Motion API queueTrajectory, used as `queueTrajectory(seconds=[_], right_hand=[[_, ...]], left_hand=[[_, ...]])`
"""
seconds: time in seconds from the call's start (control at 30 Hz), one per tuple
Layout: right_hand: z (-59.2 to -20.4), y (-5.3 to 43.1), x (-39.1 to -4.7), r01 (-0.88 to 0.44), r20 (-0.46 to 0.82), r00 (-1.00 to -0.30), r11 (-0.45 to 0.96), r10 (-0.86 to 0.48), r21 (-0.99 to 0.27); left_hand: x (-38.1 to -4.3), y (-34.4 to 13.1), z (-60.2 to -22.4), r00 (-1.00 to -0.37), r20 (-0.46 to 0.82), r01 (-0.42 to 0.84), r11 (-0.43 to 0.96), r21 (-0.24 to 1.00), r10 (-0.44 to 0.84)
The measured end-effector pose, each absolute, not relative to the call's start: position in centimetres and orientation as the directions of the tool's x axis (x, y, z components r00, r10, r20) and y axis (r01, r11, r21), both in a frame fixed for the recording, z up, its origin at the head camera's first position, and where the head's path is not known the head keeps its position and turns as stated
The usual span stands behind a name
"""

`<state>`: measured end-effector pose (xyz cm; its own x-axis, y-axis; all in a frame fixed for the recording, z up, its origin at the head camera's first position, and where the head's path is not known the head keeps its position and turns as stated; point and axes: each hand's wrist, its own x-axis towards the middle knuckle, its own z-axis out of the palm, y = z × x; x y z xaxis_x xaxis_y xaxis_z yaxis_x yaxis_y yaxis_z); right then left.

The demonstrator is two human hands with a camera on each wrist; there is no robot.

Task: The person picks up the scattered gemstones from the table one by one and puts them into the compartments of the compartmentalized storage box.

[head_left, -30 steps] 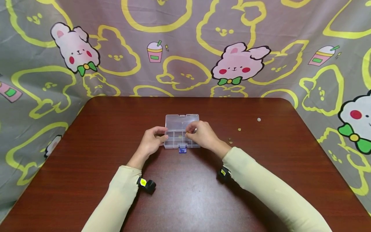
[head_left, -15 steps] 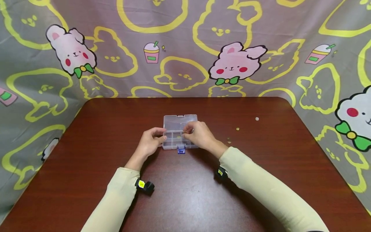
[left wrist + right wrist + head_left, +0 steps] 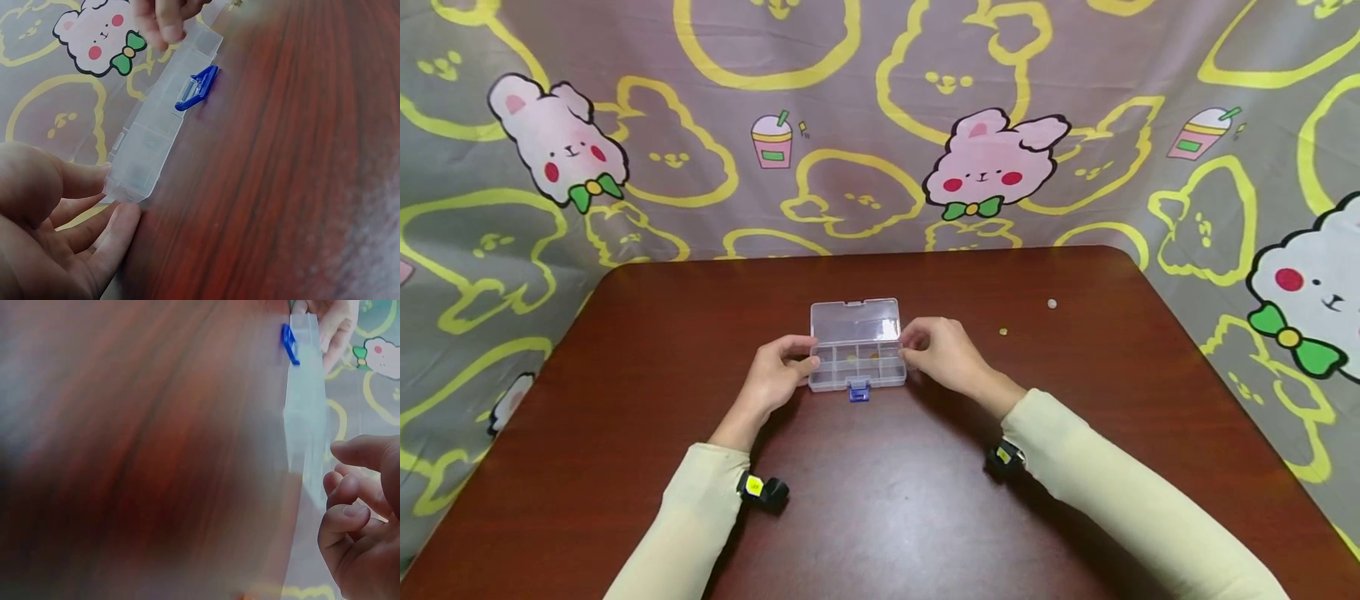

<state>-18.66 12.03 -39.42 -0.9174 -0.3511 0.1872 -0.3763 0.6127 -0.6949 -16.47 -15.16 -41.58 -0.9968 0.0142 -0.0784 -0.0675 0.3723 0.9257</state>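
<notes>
A clear plastic compartment box (image 3: 858,378) stands on the table with its lid (image 3: 855,322) raised at the back and a blue latch (image 3: 859,393) at its front. My left hand (image 3: 775,372) grips the box's left end, thumb on one side and fingers on the other, as the left wrist view shows. In the back row of compartments lie a small orange piece (image 3: 873,355) and a small yellowish piece (image 3: 852,358). My right hand (image 3: 945,354) is beside the box's right end, fingers loosely bent. Nothing shows between its thumb and fingertips in the right wrist view.
On the brown table (image 3: 880,492), right of the box, lie a small yellow-green piece (image 3: 1003,332) and, farther back, a small white piece (image 3: 1052,303). A patterned cloth (image 3: 850,108) hangs behind the table and at its sides.
My right hand has moved right, from over the compartments to the box's right end. The orange piece it pinched now lies in a compartment. My left hand stays at the left end.
</notes>
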Motion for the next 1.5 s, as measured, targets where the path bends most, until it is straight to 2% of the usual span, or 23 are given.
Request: queueTrajectory(seconds=[0.27, 0.73, 1.5], right_hand=[[-39.5, 16.2, -17.3, -0.363, 0.212, -0.928, 0.628, -0.305, -0.688], [-40.3, 21.5, -15.7, -0.302, 0.171, -0.951, 0.65, -0.258, -0.697], [-40.6, 23.7, -15.6, -0.244, 0.096, -0.964, 0.67, -0.25, -0.701]], left_hand=[[-16.5, -14.8, -41.6, -0.997, -0.076, -0.06, 0.378, 0.924, 0.027], [-16.4, -15.2, -41.9, -0.996, -0.079, -0.059, 0.381, 0.923, 0.039], [-16.5, -14.9, -41.8, -0.996, -0.061, -0.035, 0.368, 0.929, 0.06]])
